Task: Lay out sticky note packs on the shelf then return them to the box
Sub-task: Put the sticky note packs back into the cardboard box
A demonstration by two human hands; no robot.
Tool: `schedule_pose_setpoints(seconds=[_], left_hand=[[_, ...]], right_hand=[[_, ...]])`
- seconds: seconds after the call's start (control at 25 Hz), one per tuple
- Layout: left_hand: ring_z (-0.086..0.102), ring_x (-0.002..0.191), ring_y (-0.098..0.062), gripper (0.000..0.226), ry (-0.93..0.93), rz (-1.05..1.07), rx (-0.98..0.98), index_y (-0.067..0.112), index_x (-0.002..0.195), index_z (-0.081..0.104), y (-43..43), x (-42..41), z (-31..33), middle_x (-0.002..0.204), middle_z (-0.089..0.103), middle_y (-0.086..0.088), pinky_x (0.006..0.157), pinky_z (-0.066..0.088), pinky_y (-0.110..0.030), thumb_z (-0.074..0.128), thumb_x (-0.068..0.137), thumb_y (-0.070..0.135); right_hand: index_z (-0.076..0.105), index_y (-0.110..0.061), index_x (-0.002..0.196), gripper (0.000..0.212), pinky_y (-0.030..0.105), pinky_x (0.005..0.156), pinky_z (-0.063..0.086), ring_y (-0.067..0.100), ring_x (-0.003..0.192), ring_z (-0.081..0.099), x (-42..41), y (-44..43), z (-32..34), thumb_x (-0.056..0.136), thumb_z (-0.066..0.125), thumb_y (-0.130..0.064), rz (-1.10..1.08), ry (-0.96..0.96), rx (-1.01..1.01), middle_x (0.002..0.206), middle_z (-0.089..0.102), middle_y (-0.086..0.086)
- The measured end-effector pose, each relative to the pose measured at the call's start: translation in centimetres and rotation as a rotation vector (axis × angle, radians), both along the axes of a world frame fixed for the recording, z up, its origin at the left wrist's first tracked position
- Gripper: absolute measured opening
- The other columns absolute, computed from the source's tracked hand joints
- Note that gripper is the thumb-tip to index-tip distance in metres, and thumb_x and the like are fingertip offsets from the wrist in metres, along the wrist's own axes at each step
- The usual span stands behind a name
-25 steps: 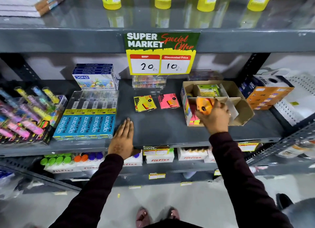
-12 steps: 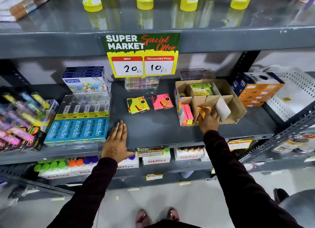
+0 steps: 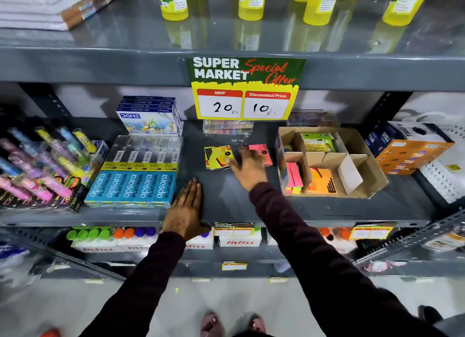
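Note:
Two sticky note packs lie flat on the grey middle shelf (image 3: 251, 205): a yellow pack (image 3: 217, 157) and a pink pack (image 3: 263, 153). My right hand (image 3: 247, 166) reaches over them with fingers spread, its fingertips between the two and covering part of the pink pack; it holds nothing. To the right stands the open cardboard box (image 3: 362, 183) with dividers, holding an orange pack (image 3: 320, 181), pink and mixed-colour packs (image 3: 294, 177) and a green pack (image 3: 318, 142). My left hand (image 3: 186, 210) rests flat, palm down, at the shelf's front edge.
Blue Apsara pencil boxes (image 3: 133, 183) and Doms boxes (image 3: 149, 117) sit left of my hands, with highlighter packs (image 3: 37, 170) further left. An orange and blue carton (image 3: 410, 152) stands right of the box. A price sign (image 3: 245, 87) hangs above. Yellow bottles line the top shelf.
My right hand put the orange pack into the box's front compartment, let go, and swung left to the two packs on the shelf. My left hand stayed put.

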State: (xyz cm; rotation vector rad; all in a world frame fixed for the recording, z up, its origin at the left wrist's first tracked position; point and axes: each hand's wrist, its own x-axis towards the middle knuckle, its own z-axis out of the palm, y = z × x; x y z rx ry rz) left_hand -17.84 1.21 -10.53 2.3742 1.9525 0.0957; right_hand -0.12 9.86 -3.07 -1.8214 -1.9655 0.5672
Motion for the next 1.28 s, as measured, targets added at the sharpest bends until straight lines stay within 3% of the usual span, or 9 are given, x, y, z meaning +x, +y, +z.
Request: schedule_pose_setpoints(seconds=[0.2,0.32,0.48,0.56,0.68,0.84,1.0,1.08,1.28], left_hand=[[0.039,0.128,-0.039,0.115,-0.031,-0.021,-0.070,-0.011,0.132,0.034,0.2,-0.2,0.1,0.139,0.040,-0.028,0.111,0.007,-0.030,0.050,0.051,0.068],[0.039,0.128,-0.040,0.117,-0.021,-0.038,-0.065,-0.011,0.133,0.034,0.2,-0.1,0.0,0.140,0.038,-0.029,0.107,0.014,-0.035,0.061,0.050,0.068],[0.042,0.125,-0.040,0.113,-0.053,-0.023,-0.024,-0.011,0.131,0.038,0.1,0.0,0.2,0.137,0.043,-0.028,0.106,0.017,-0.036,0.044,0.052,0.070],[0.041,0.126,-0.040,0.112,-0.047,-0.033,0.004,-0.010,0.132,0.037,0.2,-0.2,-0.1,0.139,0.041,-0.028,0.106,0.017,-0.035,0.049,0.053,0.069],[0.034,0.131,-0.039,0.121,-0.028,-0.037,0.023,-0.009,0.135,0.031,0.3,-0.3,-0.6,0.143,0.036,-0.027,0.111,0.021,-0.039,0.077,0.047,0.060],[0.030,0.133,-0.037,0.127,-0.010,-0.041,0.017,-0.008,0.137,0.027,0.4,-0.3,-0.8,0.145,0.032,-0.026,0.108,0.024,-0.049,0.083,0.042,0.055],[0.030,0.133,-0.039,0.126,0.005,-0.060,0.005,-0.009,0.137,0.027,0.4,-0.6,-1.3,0.145,0.031,-0.028,0.106,0.030,-0.054,0.082,0.043,0.056],[0.030,0.133,-0.039,0.126,0.001,-0.055,0.007,-0.009,0.137,0.027,0.5,-0.6,-1.4,0.145,0.032,-0.028,0.106,0.030,-0.053,0.082,0.043,0.055],[0.031,0.133,-0.039,0.126,-0.008,-0.048,0.010,-0.008,0.137,0.027,0.4,-0.5,-1.2,0.145,0.032,-0.027,0.107,0.029,-0.051,0.084,0.042,0.052]], right_hand=[[0.015,0.001,0.148,0.099,0.047,0.117,0.022,0.042,0.141,0.021,-5.5,3.4,-2.5,0.083,0.054,-0.062,0.009,-0.250,-0.219,0.151,0.026,0.028],[0.016,0.000,0.147,0.098,0.047,0.114,0.029,0.041,0.140,0.022,-6.9,3.6,-2.3,0.082,0.060,-0.057,-0.066,-0.247,-0.191,0.148,0.028,0.027],[0.020,0.003,0.145,0.092,0.046,0.110,0.034,0.043,0.134,0.031,-6.6,3.1,-1.6,0.083,0.063,-0.050,-0.059,-0.242,-0.138,0.142,0.035,0.030],[0.019,0.004,0.146,0.095,0.047,0.111,0.031,0.044,0.133,0.033,-5.5,1.9,-0.7,0.082,0.063,-0.051,-0.052,-0.245,-0.084,0.141,0.036,0.032],[0.024,0.008,0.143,0.093,0.048,0.112,0.027,0.044,0.129,0.037,-1.8,-0.8,1.5,0.082,0.061,-0.052,-0.085,-0.256,0.067,0.136,0.042,0.033],[0.023,0.009,0.143,0.096,0.048,0.110,0.029,0.043,0.128,0.039,6.1,-4.6,3.5,0.080,0.066,-0.049,-0.306,-0.172,0.171,0.135,0.045,0.033],[0.018,0.007,0.146,0.098,0.052,0.110,0.029,0.048,0.126,0.038,12.7,-6.4,2.2,0.081,0.065,-0.049,-0.538,-0.132,0.105,0.133,0.041,0.038],[0.024,0.009,0.143,0.094,0.052,0.110,0.028,0.049,0.125,0.038,14.8,-6.0,1.1,0.082,0.062,-0.051,-0.607,-0.115,0.074,0.131,0.041,0.041],[0.028,-0.001,0.144,0.073,0.053,0.112,0.027,0.051,0.131,0.032,16.7,-3.3,-1.9,0.089,0.058,-0.040,-0.599,-0.021,-0.063,0.142,0.035,0.039]])
